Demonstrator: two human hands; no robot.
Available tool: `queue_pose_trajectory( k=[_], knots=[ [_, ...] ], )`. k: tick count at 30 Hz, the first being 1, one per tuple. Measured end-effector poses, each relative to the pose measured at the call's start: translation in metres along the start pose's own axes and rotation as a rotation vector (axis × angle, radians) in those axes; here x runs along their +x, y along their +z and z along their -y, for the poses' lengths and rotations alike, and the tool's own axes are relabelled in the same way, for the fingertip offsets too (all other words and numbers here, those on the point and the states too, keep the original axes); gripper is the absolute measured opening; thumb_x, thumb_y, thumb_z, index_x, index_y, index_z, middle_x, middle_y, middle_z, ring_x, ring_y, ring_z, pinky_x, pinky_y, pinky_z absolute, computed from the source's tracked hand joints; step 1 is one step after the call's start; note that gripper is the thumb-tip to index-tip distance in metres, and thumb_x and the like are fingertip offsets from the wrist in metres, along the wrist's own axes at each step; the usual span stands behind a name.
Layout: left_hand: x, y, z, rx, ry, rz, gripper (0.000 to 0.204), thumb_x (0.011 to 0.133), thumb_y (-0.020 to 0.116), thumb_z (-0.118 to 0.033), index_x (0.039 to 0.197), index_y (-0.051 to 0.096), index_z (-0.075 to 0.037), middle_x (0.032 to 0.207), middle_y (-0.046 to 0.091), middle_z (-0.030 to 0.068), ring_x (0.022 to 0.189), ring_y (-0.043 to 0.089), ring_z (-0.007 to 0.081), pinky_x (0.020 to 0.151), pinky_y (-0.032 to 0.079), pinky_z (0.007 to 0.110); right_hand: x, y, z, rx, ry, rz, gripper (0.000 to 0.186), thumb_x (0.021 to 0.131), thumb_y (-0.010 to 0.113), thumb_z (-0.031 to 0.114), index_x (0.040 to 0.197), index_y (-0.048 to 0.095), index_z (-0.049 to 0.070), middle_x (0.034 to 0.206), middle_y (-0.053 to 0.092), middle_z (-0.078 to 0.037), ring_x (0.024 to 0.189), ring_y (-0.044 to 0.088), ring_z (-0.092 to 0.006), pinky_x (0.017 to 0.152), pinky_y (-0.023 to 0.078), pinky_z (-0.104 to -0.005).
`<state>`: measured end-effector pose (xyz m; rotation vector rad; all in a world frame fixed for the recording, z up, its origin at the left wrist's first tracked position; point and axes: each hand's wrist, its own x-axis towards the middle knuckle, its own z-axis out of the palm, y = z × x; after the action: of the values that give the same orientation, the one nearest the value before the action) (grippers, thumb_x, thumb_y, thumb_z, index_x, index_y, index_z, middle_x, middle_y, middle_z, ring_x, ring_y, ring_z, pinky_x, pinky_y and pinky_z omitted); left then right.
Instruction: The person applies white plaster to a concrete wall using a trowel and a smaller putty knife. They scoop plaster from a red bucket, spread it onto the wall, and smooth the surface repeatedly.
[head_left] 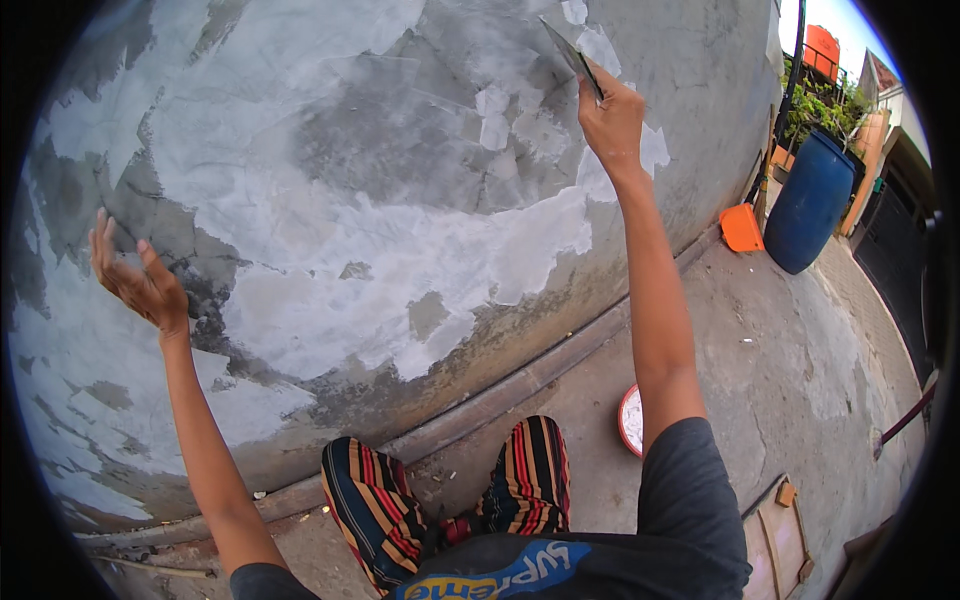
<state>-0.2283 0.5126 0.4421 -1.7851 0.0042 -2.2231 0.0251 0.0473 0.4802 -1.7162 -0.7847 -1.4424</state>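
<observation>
In front of me stands a grey wall (400,140) with uneven patches of white filler. My right hand (613,118) is raised to its upper part, fingers wrapped round a putty knife (567,52). The thin blade points up and left, close to the wall; I cannot tell whether it touches. On the left, my left hand (140,285) is held up beside the wall with its fingers apart and nothing in them. Partly hidden behind my right forearm, a red-rimmed bucket (630,422) of white paste sits on the ground.
A low ledge (480,405) runs along the wall's foot. Farther right on the concrete ground stand a blue barrel (810,205) and an orange dustpan (741,229). A pinkish board with wooden pieces (778,545) lies at the lower right. An orange tank (821,52) shows behind.
</observation>
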Motion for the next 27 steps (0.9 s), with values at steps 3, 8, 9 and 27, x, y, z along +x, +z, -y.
queue_pose_trajectory(
  k=[3, 8, 9, 27],
  knots=[
    [0.000, 0.003, -0.002, -0.028, 0.009, -0.034, 0.037, 0.096, 0.049, -0.014, 0.132, 0.048, -0.005, 0.142, 0.053, 0.0084, 0.137, 0.039, 0.0321, 0.116, 0.025, 0.044, -0.023, 0.033, -0.006, -0.017, -0.136, -0.070, 0.046, 0.082, 0.058, -0.002, 0.126, 0.065, 0.010, 0.118, 0.065, -0.021, 0.110, 0.064, -0.0294, 0.088, 0.053, -0.0334],
    [-0.005, 0.003, 0.000, 0.016, 0.004, -0.016, 0.038, 0.097, 0.049, -0.016, 0.133, 0.047, -0.006, 0.141, 0.053, 0.0080, 0.137, 0.039, 0.0317, 0.116, 0.025, 0.043, -0.081, 0.049, 0.018, -0.021, -0.110, 0.027, 0.062, 0.074, 0.052, -0.009, 0.132, 0.062, 0.012, 0.130, 0.059, -0.021, 0.123, 0.056, -0.0325, 0.095, 0.052, -0.0375],
    [-0.002, 0.000, 0.004, 0.041, 0.016, -0.011, 0.038, 0.097, 0.049, -0.016, 0.133, 0.047, -0.006, 0.141, 0.053, 0.0079, 0.137, 0.039, 0.0317, 0.116, 0.025, 0.044, -0.085, 0.043, 0.021, 0.010, -0.099, 0.090, 0.062, 0.074, 0.053, -0.010, 0.131, 0.062, 0.012, 0.130, 0.059, -0.022, 0.123, 0.055, -0.0331, 0.095, 0.052, -0.0374],
    [0.001, 0.002, -0.003, 0.009, 0.055, -0.017, 0.036, 0.097, 0.049, -0.017, 0.132, 0.049, -0.007, 0.141, 0.054, 0.0068, 0.137, 0.039, 0.0286, 0.116, 0.026, 0.041, -0.035, 0.007, -0.005, -0.005, -0.125, 0.165, 0.050, 0.080, 0.060, -0.004, 0.123, 0.070, 0.020, 0.105, 0.072, -0.015, 0.074, 0.072, -0.0199, 0.066, 0.052, -0.0266]
  ],
)
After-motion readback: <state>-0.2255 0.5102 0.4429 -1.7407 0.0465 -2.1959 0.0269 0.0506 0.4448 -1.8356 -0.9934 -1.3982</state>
